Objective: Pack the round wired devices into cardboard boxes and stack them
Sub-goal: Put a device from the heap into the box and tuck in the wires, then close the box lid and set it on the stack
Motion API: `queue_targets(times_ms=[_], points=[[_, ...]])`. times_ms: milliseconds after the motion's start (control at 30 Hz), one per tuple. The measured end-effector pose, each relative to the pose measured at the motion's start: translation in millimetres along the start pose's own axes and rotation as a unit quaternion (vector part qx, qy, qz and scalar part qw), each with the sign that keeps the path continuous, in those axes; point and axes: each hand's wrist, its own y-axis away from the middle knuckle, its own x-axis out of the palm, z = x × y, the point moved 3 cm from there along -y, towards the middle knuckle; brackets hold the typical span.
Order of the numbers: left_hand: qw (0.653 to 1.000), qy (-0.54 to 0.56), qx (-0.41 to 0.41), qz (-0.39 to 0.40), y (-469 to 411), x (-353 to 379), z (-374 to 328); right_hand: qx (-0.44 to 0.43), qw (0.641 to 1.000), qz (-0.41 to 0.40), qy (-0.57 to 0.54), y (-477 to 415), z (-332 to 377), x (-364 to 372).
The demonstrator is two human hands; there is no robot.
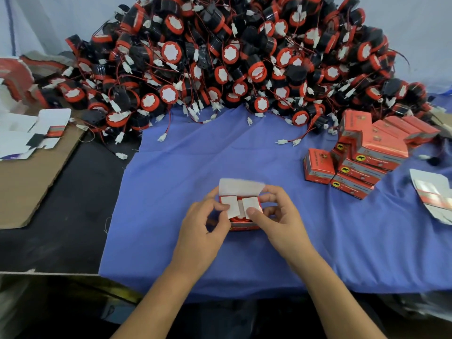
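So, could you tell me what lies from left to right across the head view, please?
Unfolded flat cartons → open box → stack of packed boxes → single flat carton.

Black-and-red round devices (230, 62), wires trailing, heap along the worktop's (171, 182) far edge. One red box (242, 226) sits near the front edge, white flaps (231, 206) folded inward. Closed boxes (367, 155) stack at right.
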Motion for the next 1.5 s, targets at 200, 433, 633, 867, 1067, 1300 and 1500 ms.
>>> queue_targets(times_ms=[200, 433, 633, 867, 1067, 1300, 1500], points=[[0.999, 0.032, 0.038, 0.017, 1.9, -5.2, -3.7, -0.026, 0.997, 0.045, 0.055, 8.3, -0.3, -3.4], [1.0, 0.02, 0.007, 0.02, 4.5, -4.7, -3.3, -0.022, 0.994, 0.078, 0.067, 12.5, -8.3, -6.6], [0.995, -0.057, 0.066, 0.05, 8.2, -1.2, -4.8, -0.068, 0.991, 0.051, 0.103, 13.5, -10.2, -6.3], [0.994, -0.061, 0.082, 0.036, 6.9, -2.3, -3.6, -0.133, 0.98, 0.008, 0.148, 13.6, -7.6, -4.7], [0.991, -0.089, 0.099, -0.004, 9.5, -1.7, -0.9, -0.223, 0.948, -0.033, 0.226, 17.7, -5.4, -4.6], [0.946, -0.246, 0.201, -0.062, 22.2, 6.5, -8.5, -0.314, 0.894, -0.037, 0.317, 22.4, -7.3, -0.4], [0.913, -0.347, 0.207, -0.056, 28.5, 6.5, -6.3, -0.344, 0.857, -0.047, 0.381, 29.7, -8.3, 6.7]])
